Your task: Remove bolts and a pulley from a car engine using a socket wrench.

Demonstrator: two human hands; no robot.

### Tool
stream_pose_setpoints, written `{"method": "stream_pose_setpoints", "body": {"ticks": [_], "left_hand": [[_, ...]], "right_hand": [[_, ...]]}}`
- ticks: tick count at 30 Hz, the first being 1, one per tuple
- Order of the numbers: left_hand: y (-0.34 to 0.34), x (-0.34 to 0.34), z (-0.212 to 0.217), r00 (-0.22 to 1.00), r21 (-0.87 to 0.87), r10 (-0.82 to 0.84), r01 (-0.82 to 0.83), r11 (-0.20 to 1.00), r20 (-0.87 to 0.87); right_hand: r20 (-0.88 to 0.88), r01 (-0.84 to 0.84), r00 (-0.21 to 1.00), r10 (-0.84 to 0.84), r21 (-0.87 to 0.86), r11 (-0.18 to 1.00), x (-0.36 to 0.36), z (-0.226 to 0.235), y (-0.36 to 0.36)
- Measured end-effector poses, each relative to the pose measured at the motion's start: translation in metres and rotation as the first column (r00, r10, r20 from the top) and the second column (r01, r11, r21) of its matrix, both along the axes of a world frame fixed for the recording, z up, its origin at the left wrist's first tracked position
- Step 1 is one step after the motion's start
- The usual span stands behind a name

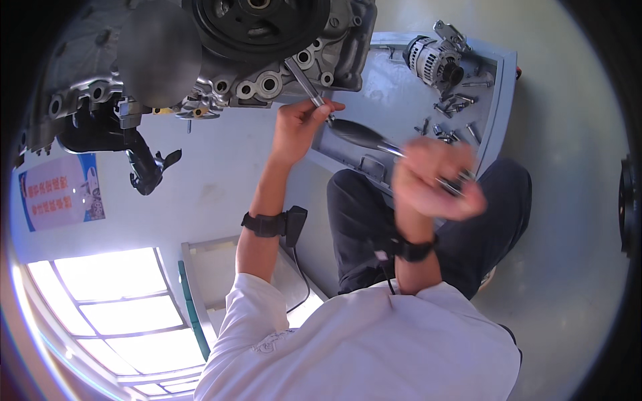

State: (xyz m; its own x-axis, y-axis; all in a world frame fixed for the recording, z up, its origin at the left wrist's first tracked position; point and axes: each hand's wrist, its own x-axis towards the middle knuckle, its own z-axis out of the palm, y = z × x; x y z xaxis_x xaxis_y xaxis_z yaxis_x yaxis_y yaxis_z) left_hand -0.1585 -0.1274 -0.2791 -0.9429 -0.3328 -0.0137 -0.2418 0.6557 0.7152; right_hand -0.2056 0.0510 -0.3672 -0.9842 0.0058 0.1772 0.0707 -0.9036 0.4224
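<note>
A chrome extension bar (pixel 305 81) runs at a slant from the engine's lower edge, beside the black pulley (pixel 274 41), down to my left hand (pixel 299 130). That hand is closed around its lower end, thumb along the bar. From there a socket wrench (pixel 361 134) with a dark thick section and a chrome shaft reaches toward the right. My right hand (pixel 435 177), smeared by motion, is closed round its far part. Bits of chrome show at its fingers. The bar's tip against the engine block (pixel 348 60) is hidden beside the pulley.
A grey-blue tray (pixel 498 113) lies beyond my knees, holding an alternator (pixel 435 63) and several loose bolts (pixel 461 100). A black bent part (pixel 144 164) hangs under the engine at left. A cable (pixel 306 267) trails from my left arm strap.
</note>
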Motion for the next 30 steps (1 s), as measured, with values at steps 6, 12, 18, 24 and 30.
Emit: {"method": "stream_pose_setpoints", "body": {"ticks": [6,12,18,24,30], "left_hand": [[-0.007,0.001,0.008,1.0,-0.046,0.026,-0.027,0.999,-0.011],[0.0,0.006,0.001,0.999,0.056,0.033,-0.032,0.998,-0.013],[-0.004,0.013,0.008,1.0,-0.036,0.021,-0.021,0.999,-0.003],[0.003,-0.001,0.003,1.0,0.039,-0.026,0.026,0.999,-0.012],[-0.001,0.009,0.006,0.999,0.041,0.044,-0.044,0.998,-0.007]], "right_hand": [[-0.118,0.115,0.987,-0.108,0.06,0.992,0.008,0.0,0.017],[-0.089,-0.074,0.993,0.082,0.093,0.993,0.005,-0.002,-0.022],[-0.079,0.069,0.995,-0.061,0.104,0.992,0.002,0.0,0.007],[-0.043,0.044,0.998,-0.038,0.127,0.991,-0.002,-0.012,-0.011],[-0.115,0.015,0.993,-0.005,0.081,0.997,-0.001,-0.011,0.011]]}}
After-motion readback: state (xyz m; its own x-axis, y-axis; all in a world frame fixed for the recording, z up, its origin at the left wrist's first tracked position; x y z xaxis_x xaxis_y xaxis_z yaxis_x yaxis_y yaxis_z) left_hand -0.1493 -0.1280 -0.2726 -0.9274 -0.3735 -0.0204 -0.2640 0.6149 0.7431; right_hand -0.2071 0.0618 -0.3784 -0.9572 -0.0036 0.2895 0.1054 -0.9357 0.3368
